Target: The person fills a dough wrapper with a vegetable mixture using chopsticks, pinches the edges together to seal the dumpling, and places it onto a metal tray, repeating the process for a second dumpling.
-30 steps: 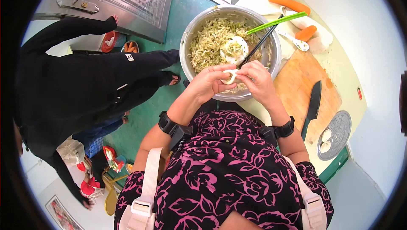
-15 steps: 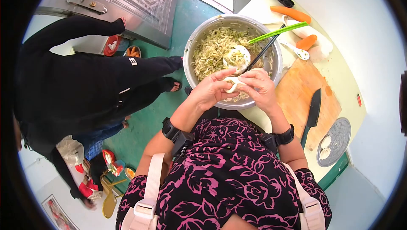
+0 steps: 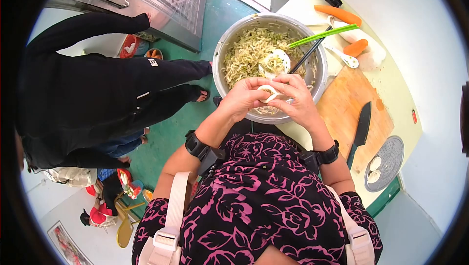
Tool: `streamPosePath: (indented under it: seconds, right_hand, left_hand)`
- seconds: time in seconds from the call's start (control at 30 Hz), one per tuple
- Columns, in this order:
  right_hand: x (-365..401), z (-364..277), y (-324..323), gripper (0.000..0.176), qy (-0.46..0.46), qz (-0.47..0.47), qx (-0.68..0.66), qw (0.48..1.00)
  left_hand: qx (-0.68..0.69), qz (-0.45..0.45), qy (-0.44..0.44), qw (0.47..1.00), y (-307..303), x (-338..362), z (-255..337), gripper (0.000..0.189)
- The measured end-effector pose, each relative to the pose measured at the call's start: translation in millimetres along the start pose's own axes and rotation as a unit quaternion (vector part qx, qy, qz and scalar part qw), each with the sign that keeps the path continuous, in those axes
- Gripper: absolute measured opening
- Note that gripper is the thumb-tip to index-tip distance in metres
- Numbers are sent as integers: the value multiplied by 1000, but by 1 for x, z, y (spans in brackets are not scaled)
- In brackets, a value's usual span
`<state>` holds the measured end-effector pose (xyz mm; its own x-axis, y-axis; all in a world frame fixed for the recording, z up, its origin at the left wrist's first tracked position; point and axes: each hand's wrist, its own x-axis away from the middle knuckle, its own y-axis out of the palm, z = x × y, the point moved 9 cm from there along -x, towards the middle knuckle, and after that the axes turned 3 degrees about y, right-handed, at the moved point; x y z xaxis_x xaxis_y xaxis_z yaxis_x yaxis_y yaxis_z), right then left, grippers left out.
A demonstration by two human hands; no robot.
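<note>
1. Dough piece (image 3: pixel 274 92), pale and curled into a small cup, is held between both hands over the near side of the metal basin (image 3: pixel 320 72).
2. Left hand (image 3: pixel 242 100): fingers curl narrowly around the dough's left side, thumb and fingertips pinching its edge.
3. Right hand (image 3: pixel 299 103): thumb and forefinger close in on the right side, fingertips pressed to the dough and near the other hand's.
4. The dough is probably light, soft and stretchy, likely slightly tacky; a hard pinch in the middle could thin or tear it.
5. Best hold, I judge: cradle it from below with the left fingers and grip only the rim with the right. What lies in its hollow is too small to tell.
6. Beneath the hands, the basin holds shredded filling (image 3: pixel 243 55), loose and moist-looking, with a white bowl (image 3: pixel 285 61) sitting in it.
7. On the perforated tray (image 3: pixel 394 151) at right lie two pale pieces (image 3: pixel 374 176), apparently soft too, so safer lifted from underneath than squeezed.
</note>
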<state>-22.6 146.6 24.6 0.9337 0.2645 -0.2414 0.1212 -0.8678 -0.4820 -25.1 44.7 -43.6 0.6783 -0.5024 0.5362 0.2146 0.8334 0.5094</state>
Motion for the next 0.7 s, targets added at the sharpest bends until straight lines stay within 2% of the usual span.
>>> streamPosePath:
  seconds: [0.1, 0.3, 0.43, 0.5, 0.7]
  right_hand:
    - [0, 2, 0, 38, -4, 3, -2, 1000]
    - [1, 2, -2, 38, -2, 12, -11, 1000]
    - [1, 3, -4, 37, 5, 21, -24, 999]
    - [1, 4, -5, 35, 1, 24, -24, 999]
    - [3, 3, -3, 23, -26, 48, 8, 998]
  left_hand:
    - [31, 10, -19, 999, 4, 3, 4, 24]
    - [-31, 0, -9, 999, 0, -4, 1, 21]
    - [-7, 7, -9, 1000, 3, -2, 2, 21]
    - [21, 6, -12, 1000, 7, 0, 4, 21]
    - [-33, 12, 1, 999, 4, 0, 6, 23]
